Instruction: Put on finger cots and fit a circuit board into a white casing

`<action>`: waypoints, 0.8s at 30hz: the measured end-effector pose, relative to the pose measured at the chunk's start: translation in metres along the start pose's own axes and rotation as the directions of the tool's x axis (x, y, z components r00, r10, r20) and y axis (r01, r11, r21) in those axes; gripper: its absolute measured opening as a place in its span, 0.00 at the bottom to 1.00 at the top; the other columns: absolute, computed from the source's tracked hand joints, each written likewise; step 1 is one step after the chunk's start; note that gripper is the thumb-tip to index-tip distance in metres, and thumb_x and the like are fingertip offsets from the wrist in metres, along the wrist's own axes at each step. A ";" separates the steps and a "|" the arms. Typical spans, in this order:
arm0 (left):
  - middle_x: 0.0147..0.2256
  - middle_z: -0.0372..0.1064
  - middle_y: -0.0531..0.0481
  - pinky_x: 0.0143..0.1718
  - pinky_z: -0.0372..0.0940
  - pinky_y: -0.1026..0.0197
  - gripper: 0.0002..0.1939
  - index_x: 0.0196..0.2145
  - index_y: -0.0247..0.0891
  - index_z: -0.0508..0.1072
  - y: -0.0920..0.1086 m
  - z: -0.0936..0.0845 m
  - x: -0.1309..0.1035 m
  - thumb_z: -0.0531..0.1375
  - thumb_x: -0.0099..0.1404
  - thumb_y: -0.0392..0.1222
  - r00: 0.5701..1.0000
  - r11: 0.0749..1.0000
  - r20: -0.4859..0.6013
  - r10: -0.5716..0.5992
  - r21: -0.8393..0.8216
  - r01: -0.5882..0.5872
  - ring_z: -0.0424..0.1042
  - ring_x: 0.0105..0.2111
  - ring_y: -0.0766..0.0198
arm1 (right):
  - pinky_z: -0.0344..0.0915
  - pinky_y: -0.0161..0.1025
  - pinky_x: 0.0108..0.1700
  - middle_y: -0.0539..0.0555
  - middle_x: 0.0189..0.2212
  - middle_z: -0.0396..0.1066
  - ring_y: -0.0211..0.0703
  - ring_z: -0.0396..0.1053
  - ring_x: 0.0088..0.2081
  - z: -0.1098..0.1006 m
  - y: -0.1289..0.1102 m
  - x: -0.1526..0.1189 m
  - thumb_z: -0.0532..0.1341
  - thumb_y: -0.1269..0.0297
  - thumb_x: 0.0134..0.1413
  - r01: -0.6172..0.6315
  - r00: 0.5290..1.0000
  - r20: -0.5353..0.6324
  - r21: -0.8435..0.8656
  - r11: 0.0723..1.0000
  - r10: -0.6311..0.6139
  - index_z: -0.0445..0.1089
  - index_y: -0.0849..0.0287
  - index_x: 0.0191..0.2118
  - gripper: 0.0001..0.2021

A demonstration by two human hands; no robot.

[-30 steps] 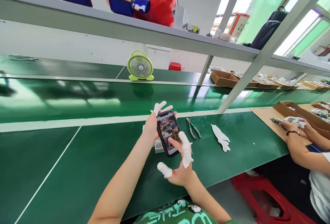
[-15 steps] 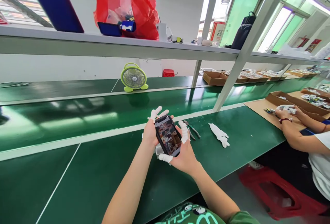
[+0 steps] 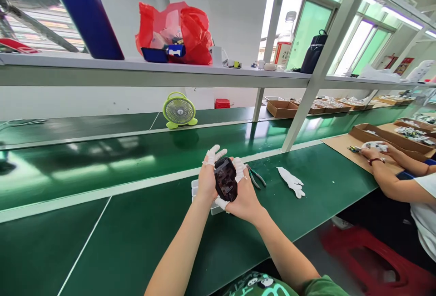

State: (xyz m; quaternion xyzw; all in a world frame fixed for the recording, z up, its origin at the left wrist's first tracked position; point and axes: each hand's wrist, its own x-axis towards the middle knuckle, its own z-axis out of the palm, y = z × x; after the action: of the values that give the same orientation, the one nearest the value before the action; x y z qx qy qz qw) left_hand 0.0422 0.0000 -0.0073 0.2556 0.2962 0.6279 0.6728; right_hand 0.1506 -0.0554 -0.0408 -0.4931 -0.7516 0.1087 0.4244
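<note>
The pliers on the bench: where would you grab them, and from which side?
Probably around both handles of the pliers, from the near right: the handles lie spread and point toward the wearer's side, while the head points away, close beside the right hand.

long shelf (image 3: 153, 73) spans the view, plain pale wall (image 3: 221, 5) behind it. below the shelf, green benchtop (image 3: 136, 228), then grey floor (image 3: 311, 246) with red stool (image 3: 354, 239), lower right. beyond the shelf's right half, bright windows (image 3: 311, 23), some green-paned, and lit ceiling tubes (image 3: 402, 17).
</note>
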 end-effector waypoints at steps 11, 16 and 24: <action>0.55 0.71 0.39 0.44 0.76 0.49 0.18 0.58 0.44 0.67 0.008 0.004 -0.004 0.52 0.75 0.50 0.999 0.998 -0.051 0.017 -0.064 -0.020 0.81 0.39 0.57 | 0.49 0.63 0.71 0.69 0.70 0.45 0.63 0.39 0.74 -0.011 -0.001 -0.019 0.68 0.66 0.43 -0.123 0.992 0.037 0.064 0.990 0.121 0.41 0.60 0.74 0.54; 0.64 0.62 0.37 0.53 0.72 0.43 0.26 0.63 0.45 0.63 0.028 -0.001 -0.013 0.47 0.75 0.58 0.996 0.994 0.045 0.074 -0.081 -0.070 0.77 0.52 0.50 | 0.62 0.61 0.64 0.67 0.67 0.50 0.62 0.59 0.65 -0.065 -0.002 0.028 0.68 0.63 0.46 -0.060 0.978 -0.195 0.053 0.997 0.069 0.31 0.52 0.75 0.57; 0.70 0.53 0.41 0.62 0.62 0.31 0.31 0.65 0.50 0.61 0.043 -0.008 -0.028 0.50 0.71 0.64 0.967 0.975 0.137 0.217 -0.077 -0.208 0.70 0.59 0.40 | 0.59 0.55 0.65 0.75 0.69 0.42 0.65 0.55 0.67 -0.207 -0.042 0.251 0.67 0.63 0.47 -0.212 0.910 -0.402 -0.246 0.946 0.100 0.34 0.66 0.73 0.54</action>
State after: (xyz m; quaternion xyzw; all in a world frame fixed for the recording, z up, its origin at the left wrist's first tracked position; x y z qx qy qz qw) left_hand 0.0056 -0.0249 0.0200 0.3097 0.1978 0.6850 0.6291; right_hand 0.2390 0.0808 0.2445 -0.6195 -0.6193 -0.0651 0.4779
